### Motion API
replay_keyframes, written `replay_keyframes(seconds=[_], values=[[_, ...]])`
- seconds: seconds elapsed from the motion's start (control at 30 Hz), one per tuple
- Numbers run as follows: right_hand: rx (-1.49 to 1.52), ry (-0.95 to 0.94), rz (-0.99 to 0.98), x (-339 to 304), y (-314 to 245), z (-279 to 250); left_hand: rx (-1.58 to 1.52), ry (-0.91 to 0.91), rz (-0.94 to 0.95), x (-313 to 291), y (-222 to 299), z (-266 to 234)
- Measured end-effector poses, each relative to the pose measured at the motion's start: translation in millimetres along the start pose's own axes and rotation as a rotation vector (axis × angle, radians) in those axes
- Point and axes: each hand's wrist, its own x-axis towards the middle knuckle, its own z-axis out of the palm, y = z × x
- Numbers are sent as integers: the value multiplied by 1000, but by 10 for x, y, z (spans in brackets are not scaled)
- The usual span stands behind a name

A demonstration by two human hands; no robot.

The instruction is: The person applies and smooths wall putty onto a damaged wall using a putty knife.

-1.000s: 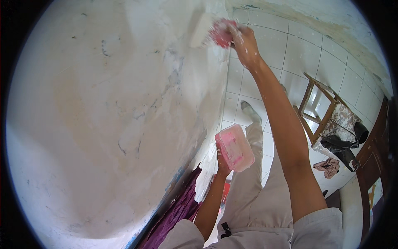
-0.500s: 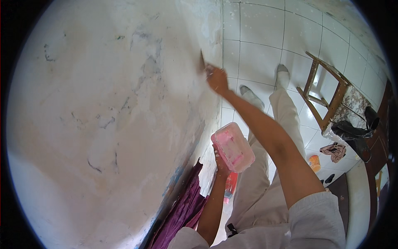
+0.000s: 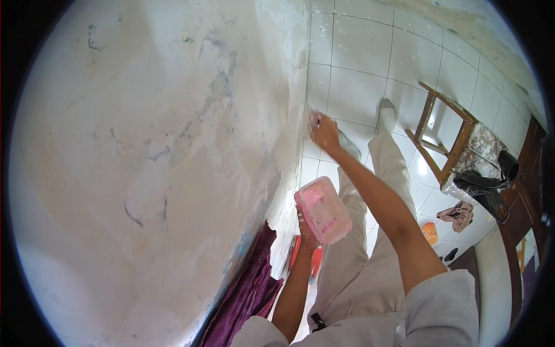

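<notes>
My left hand [image 3: 308, 230] grips a pink-tinted, translucent plastic tub [image 3: 324, 211] from its left side, tilted so its inside faces up, with pink and whitish smears in it. My right hand [image 3: 325, 132] is closed around a putty knife [image 3: 314, 117], smeared by motion and seen nearly edge-on, close to the right edge of the patchy wall [image 3: 173, 144]. Whether the blade touches the wall I cannot tell. Grey cracks and smooth pale patches mark the wall's surface. White flecks dot my left fingers and wrist.
A paint-spattered wooden stool [image 3: 483, 147] stands on the right with a black bag-like item [image 3: 483, 182] on it. Near it lie a crumpled cloth [image 3: 457, 216] and an orange container [image 3: 429, 232]. Purple fabric [image 3: 248, 289] hangs at the lower left. White floor tiles [image 3: 358, 43] stretch beyond my feet.
My right hand has moved down and to the right with the putty knife, off the wall's mid-upper area toward its edge. The tub stays in my left hand; the view has shifted slightly.
</notes>
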Motion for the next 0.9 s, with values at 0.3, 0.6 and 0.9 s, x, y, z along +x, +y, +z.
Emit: replay_keyframes(seconds=[0.3,0.6,0.9], values=[[242,-214,-202,1248,-1225,-541,112,26,53,-10,126,67],[659,45,-498,985,-1297,-2218,128,-18,39,-49,186,341],[284,-276,151,699,-227,-189,127,49,38,109,79,-83]])
